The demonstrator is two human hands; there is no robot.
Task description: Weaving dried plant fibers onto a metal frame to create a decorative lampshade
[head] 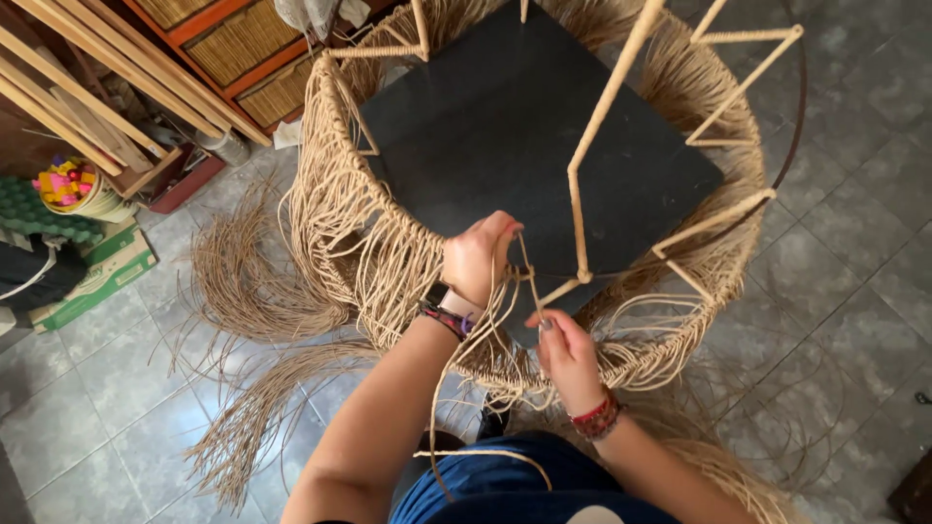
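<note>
A round frame (592,175) wrapped in tan cord stands in front of me, with woven tan strands (379,252) hanging from its rim around a black square board (524,126). My left hand (478,257), with a watch and bracelet at the wrist, is closed on strands at the near rim. My right hand (565,354), a red beaded bracelet at its wrist, pinches a strand (529,281) that runs up between the two hands. Loose strands trail down over my lap.
Bundles of loose tan fibre (248,291) lie spread on the grey tiled floor at left. Wooden slats (87,87) and woven-front drawers (243,44) stand at the back left, beside a green egg tray (39,213), a cardboard box (92,277) and a tub of coloured bits (73,189).
</note>
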